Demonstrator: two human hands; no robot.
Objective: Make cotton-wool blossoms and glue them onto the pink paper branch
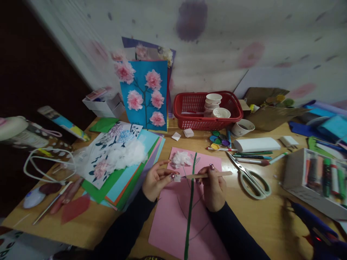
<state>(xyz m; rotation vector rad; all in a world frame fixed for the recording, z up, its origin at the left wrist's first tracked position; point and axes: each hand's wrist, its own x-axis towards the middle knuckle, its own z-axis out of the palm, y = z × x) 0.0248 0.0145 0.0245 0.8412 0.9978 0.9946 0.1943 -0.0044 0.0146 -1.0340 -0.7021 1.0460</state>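
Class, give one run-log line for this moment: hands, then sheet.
left hand: pinching small white piece | right hand: holding tan stick, tip toward piece | pink sheet: below hands, bearing white tuft, green stripe

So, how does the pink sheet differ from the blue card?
The pink sheet lies flat; the blue card stands upright. The pink sheet carries one whitish tuft; the blue card bears several pink flowers. Both show a branching stem.
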